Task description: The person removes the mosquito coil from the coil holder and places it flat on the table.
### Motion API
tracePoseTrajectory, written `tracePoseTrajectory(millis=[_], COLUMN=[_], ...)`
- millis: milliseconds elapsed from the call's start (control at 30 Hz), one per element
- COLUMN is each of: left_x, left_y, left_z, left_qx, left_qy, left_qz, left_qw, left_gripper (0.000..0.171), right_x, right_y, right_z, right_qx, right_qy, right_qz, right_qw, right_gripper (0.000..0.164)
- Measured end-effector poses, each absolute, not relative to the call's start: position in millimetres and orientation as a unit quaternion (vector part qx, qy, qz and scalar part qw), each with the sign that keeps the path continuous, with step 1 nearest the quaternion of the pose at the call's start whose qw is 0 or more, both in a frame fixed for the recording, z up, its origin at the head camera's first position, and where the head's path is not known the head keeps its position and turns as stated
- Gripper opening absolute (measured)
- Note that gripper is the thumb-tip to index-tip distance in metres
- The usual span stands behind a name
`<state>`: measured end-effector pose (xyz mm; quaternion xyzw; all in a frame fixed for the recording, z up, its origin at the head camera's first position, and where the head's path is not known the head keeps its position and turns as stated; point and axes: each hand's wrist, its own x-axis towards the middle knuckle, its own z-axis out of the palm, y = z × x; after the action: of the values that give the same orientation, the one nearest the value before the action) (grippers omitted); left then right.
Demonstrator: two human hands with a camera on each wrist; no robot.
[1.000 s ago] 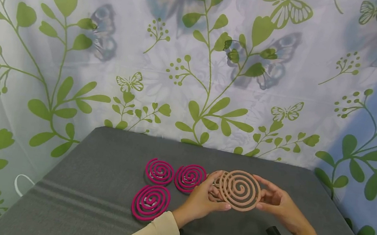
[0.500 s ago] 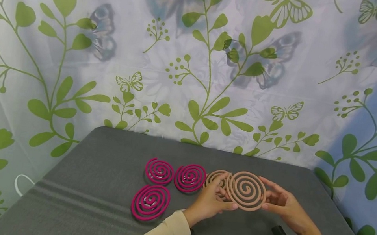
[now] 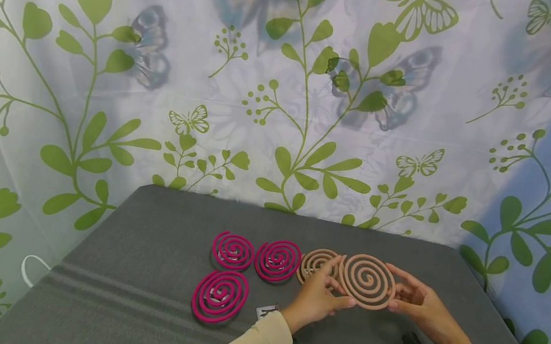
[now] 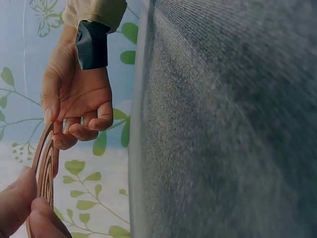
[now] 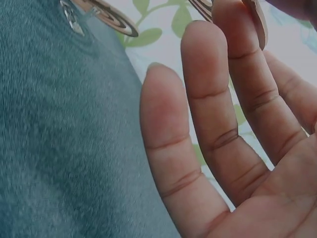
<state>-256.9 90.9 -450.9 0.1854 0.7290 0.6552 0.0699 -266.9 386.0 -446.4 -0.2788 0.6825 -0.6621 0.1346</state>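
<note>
A tan mosquito coil [image 3: 367, 281] is held up above the table, its flat face toward me in the head view. My left hand [image 3: 319, 297] pinches its left edge, and my right hand [image 3: 424, 313] pinches the right edge between thumb and fingers. In the left wrist view the coil [image 4: 45, 168] appears edge-on between both hands. Behind my left hand, another tan coil [image 3: 313, 258] is partly hidden; a shiny metal piece [image 5: 72, 17] shows beneath it in the right wrist view. To the left lie three magenta coils, two at the back [image 3: 234, 251] and one nearer [image 3: 220, 297].
The coils rest on a grey cloth-covered table [image 3: 137, 270]. A small white piece with dark marks [image 3: 266, 311] lies by my left sleeve. Behind the table hangs a leaf-and-butterfly curtain [image 3: 284, 109]. A white loop [image 3: 29, 270] stands out at the table's left edge.
Both hands have shifted slightly right with the held tan coil. More of the tan coil behind shows now, and the small white piece has come into view beside the left sleeve.
</note>
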Motion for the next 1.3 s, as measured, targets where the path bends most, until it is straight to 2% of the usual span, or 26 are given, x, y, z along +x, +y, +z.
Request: tracePoseTrajectory(millis=[300,667,900,1300], left_x=[-257.4,-253.5,-255.2,-251.5], left_y=[106.9,123.6,130.9,134.5], left_z=[-455.8,-459.6,-462.5,-462.1], left_qx=[0.161,0.134,0.119,0.098], left_qy=[0.745,0.737,0.741,0.74], left_qz=[0.645,0.66,0.659,0.659], left_qw=[0.052,0.055,0.045,0.087], left_gripper=[0.088,0.082,0.074,0.073], right_x=[-268.8,-269.9,-268.6,-267.6], right_y=[396.7,411.6,416.4,425.3], right_z=[-458.5,-474.1,-474.8,-481.3], right_qx=[-0.259,-0.254,-0.225,-0.189], right_qy=[0.675,0.645,0.656,0.681], right_qz=[-0.676,-0.704,-0.704,-0.691], right_qw=[0.143,0.156,0.154,0.154], right_gripper=[0.076,0.076,0.072,0.063])
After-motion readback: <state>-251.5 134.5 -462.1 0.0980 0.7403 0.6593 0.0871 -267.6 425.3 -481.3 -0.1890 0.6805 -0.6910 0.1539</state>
